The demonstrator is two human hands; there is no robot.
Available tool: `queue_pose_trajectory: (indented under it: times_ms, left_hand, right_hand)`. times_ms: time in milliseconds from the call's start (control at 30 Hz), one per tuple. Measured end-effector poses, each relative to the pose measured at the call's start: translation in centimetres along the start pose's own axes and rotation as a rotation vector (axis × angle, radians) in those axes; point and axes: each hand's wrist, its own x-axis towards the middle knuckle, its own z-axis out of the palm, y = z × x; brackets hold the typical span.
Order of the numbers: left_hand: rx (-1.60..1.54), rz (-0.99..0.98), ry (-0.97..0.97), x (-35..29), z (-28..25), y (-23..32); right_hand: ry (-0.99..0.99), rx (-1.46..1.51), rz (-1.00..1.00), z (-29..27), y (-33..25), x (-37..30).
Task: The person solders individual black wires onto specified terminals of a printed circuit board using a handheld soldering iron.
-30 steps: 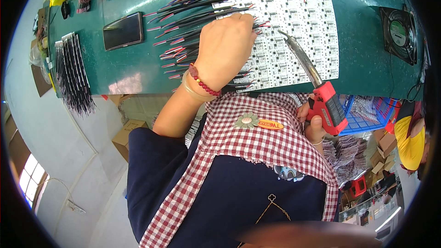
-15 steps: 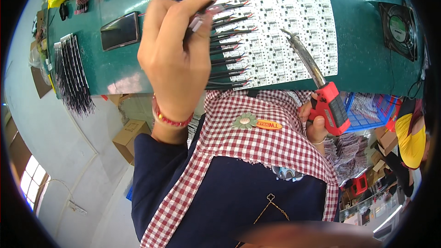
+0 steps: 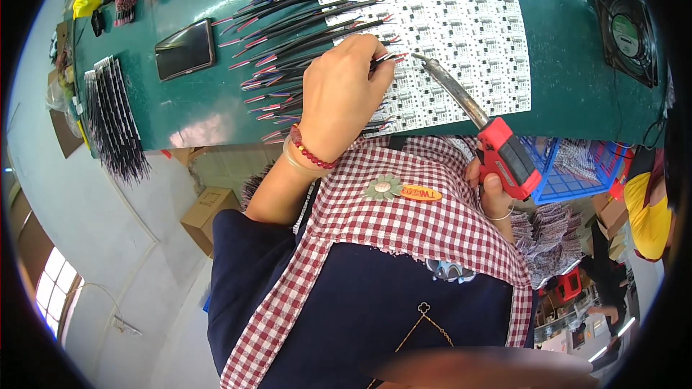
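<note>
My left hand [image 3: 342, 94] rests over the row of black cables, its thumb and fingers pinched on one cable [image 3: 382, 62]. The red and white wire ends of that cable point right, over a white circuit board panel [image 3: 461, 94] printed with rows of small parts. In my right hand [image 3: 494, 191] is a soldering iron [image 3: 508, 158] with a red and black handle. Its metal tip is close to the pinched wire ends; whether they touch I cannot tell. Several other black cables [image 3: 288, 47] lie along the panel's left edge, their coloured ends fanned out to the left.
On the green table [image 3: 569, 50] lie a dark phone [image 3: 185, 49] at left and a black fan [image 3: 626, 39] at right. Bundled strips with black wires [image 3: 115, 115] hang over the left front edge. A blue crate [image 3: 577, 176] stands below the table's right side.
My left hand has come down and right from above the cables to the panel, uncovering the cables' left ends. The soldering iron's tip has shifted left, closer to that hand.
</note>
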Motion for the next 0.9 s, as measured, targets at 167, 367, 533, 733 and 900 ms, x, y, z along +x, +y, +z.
queue_pose_trajectory:
  times_ms: [167,367,533,733,900]
  left_hand:
    - [0.060,0.009,-0.005,0.11,-0.30,0.45]
    - [0.171,-0.017,-0.095,0.59,-0.35,0.37]
    - [0.199,-0.001,-0.078,0.88,-0.26,0.42]
    - [0.196,0.008,-0.058,0.87,-0.26,0.37]
    - [0.209,0.006,-0.065,0.85,-0.21,0.54]
  right_hand:
    - [-0.030,-0.032,-0.039,0.03,-0.04,0.37]
    - [0.020,0.028,-0.029,0.56,-0.39,0.44]
    - [-0.034,-0.007,-0.025,0.26,-0.33,0.58]
    - [-0.055,-0.101,-0.014,0.16,-0.57,0.74]
    - [-0.002,-0.049,0.009,0.42,-0.43,0.34]
